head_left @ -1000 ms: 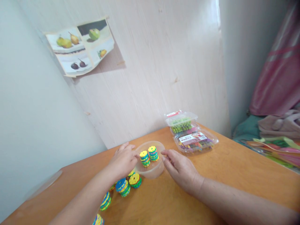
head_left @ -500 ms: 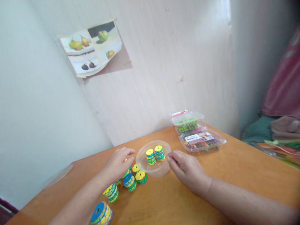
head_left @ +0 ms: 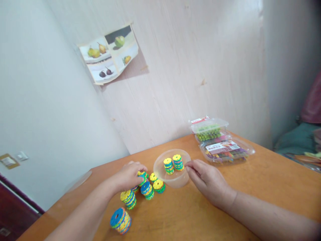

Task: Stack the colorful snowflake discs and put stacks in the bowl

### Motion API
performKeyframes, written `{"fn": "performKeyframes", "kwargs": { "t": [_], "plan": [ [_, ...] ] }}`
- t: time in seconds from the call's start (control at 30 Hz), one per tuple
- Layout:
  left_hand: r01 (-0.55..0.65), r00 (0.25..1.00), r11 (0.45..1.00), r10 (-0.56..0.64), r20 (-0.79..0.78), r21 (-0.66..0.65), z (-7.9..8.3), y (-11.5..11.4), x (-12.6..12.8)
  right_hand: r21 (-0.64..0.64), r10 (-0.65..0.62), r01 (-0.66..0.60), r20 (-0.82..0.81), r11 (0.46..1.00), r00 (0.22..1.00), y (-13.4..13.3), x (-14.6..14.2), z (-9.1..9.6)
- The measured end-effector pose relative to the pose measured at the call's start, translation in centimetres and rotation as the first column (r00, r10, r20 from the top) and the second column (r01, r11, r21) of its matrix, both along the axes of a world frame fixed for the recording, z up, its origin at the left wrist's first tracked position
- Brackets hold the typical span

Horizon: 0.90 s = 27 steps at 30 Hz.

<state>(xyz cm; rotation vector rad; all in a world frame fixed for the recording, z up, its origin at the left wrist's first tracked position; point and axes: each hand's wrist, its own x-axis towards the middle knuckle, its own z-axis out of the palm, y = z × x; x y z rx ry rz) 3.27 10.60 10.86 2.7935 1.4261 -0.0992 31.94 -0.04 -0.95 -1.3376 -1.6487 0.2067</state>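
A clear round plastic bowl (head_left: 160, 164) sits on the wooden table (head_left: 225, 201) and holds two short stacks of coloured toy discs (head_left: 173, 163). My right hand (head_left: 208, 180) rests at the bowl's right rim, fingers pinched on its edge. My left hand (head_left: 129, 175) lies to the left of the bowl, fingers curled over one disc stack (head_left: 142, 176). Several more disc stacks (head_left: 147, 189) stand on the table beside and in front of that hand, and the nearest stack (head_left: 120, 220) lies tilted by my left forearm.
Two clear lidded boxes (head_left: 220, 144) of coloured pieces sit at the table's back right, against the wall. A clear lid (head_left: 77, 180) lies at the table's left edge. A fruit poster (head_left: 110, 55) hangs on the wall. Cloth lies at far right.
My left hand has left the bowl's left rim and come down onto a disc stack beside it. The right hand stays at the bowl's rim. The view has swung left.
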Motion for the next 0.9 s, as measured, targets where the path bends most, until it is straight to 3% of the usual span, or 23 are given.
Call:
{"fn": "performKeyframes", "kwargs": {
  "t": [0.13, 0.3, 0.57, 0.73, 0.9],
  "plan": [
    [-0.006, 0.98, 1.0, 0.007, -0.197, 0.008, 0.8, -0.9, 0.1, 0.003, -0.003, 0.003, 0.002, 1.0, 1.0, 0.0, -0.1, -0.1],
    [-0.008, 0.958, 0.998, 0.027, -0.286, 0.068, 1.0, -1.3, 0.3, -0.003, 0.001, -0.001, 0.003, 1.0, 1.0, 0.1, 0.0, -0.3],
    [-0.009, 0.965, 0.996, 0.032, -0.26, 0.09, 0.7, -1.1, 0.4, -0.016, 0.005, -0.005, 0.0, 1.0, 1.0, 0.0, 0.0, -0.1],
    [-0.03, 0.972, 0.996, 0.049, -0.228, 0.086, 1.6, -1.2, 0.3, -0.006, 0.006, -0.006, -0.008, 1.0, 1.0, 0.1, 0.0, -0.4],
    [-0.029, 0.997, 0.992, 0.037, -0.065, 0.12, 2.7, -0.8, 1.4, -0.001, 0.006, -0.006, -0.01, 1.0, 1.0, 0.2, 0.0, -0.4]
  ]
}}
